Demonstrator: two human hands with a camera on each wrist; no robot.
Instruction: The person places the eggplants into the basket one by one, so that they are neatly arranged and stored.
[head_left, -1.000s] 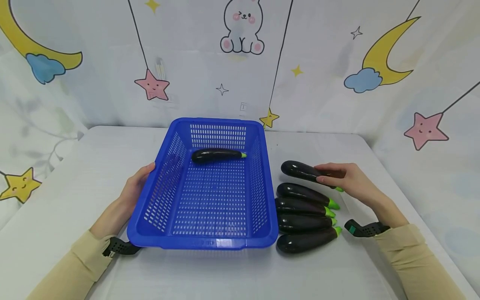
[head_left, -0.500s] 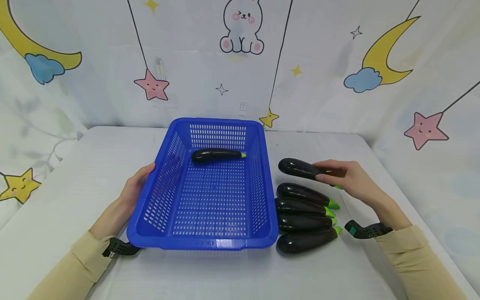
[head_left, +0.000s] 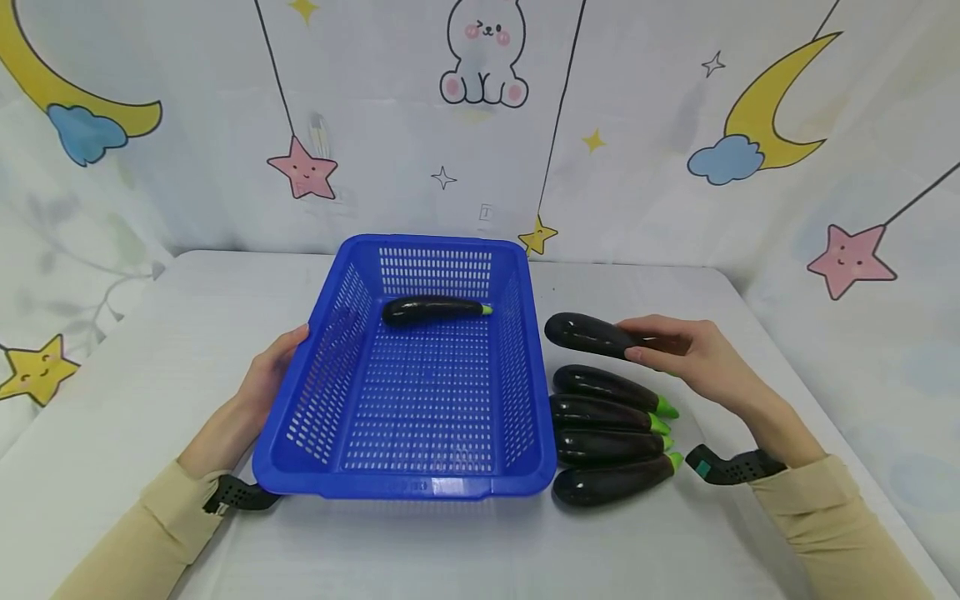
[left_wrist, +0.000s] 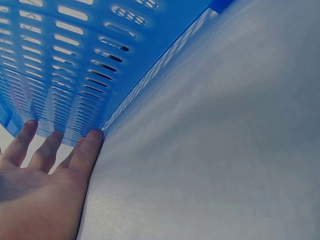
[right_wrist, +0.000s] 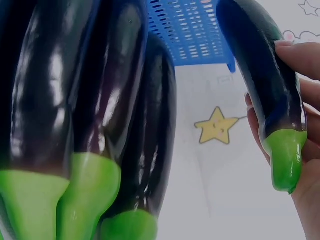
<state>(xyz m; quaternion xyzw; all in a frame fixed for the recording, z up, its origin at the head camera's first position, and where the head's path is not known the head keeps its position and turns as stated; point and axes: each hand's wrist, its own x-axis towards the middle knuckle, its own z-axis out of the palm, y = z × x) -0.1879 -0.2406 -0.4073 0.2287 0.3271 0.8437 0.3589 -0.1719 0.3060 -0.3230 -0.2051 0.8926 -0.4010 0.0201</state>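
Observation:
My right hand (head_left: 697, 354) pinches a dark purple eggplant (head_left: 585, 333) near its stem end, thumb on one side and fingers on the other. In the right wrist view the green cap of the held eggplant (right_wrist: 260, 70) points down past the palm. The round end is beside the right rim of the blue plastic basket (head_left: 405, 485). At the basket's left side, my left hand (head_left: 262, 379) rests extended fingers (left_wrist: 85, 155) against the outer wall. One eggplant (head_left: 431, 311) lies inside the basket near its far wall.
Several eggplants lie side by side in a column right of the basket, the nearest eggplant (head_left: 611, 483) by its front corner. Their green stems point right. A white table (head_left: 420, 558) lies underneath, and a printed curtain (head_left: 637, 75) hangs behind it.
The right hand has carried its eggplant a little left and away from me, closer to the basket rim. My left hand and the basket have stayed in place.

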